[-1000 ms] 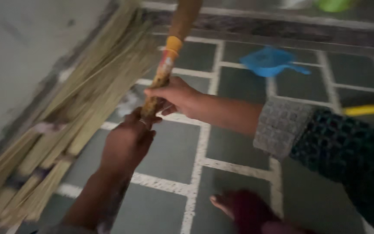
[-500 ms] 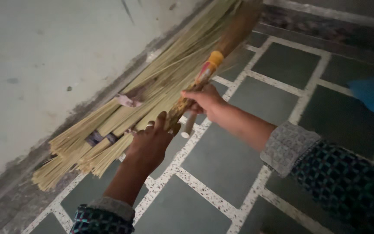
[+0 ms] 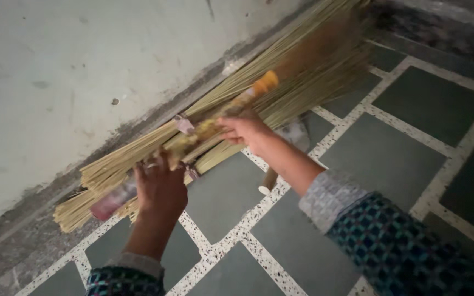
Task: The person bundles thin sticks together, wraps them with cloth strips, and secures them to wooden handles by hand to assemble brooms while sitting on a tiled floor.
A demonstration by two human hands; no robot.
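Two hands on one broom handle, seen from the head view. Left hand closed around the lower end of the handle, back of the hand toward the camera, a ring visible on one finger. Right hand closed around the same handle further up, fingers curled over it, thumb side toward the wall. Handle wrapped in a patterned yellow and red sleeve, capped by an orange collar where the brown brush head begins; brush head blurred, detail not readable. Handle held at a slant, low at lower left, rising toward upper right, roughly parallel to the wall.

Underneath and behind the handle: long bundle of pale straw sticks, lying on the floor along the foot of the wall, cut ends at lower left, loose ends fanning out at upper right. Pink-red object near the cut ends, just beside the left hand; kind not clear.

Small pale cylinder below the right forearm, over a tile joint; whether resting on the floor cannot be told.

Floor: dark grey-green tiles with speckled white joints. Wall: pale, stained, grimy along the base. Both sleeves dark with a teal check pattern and grey cuffs.
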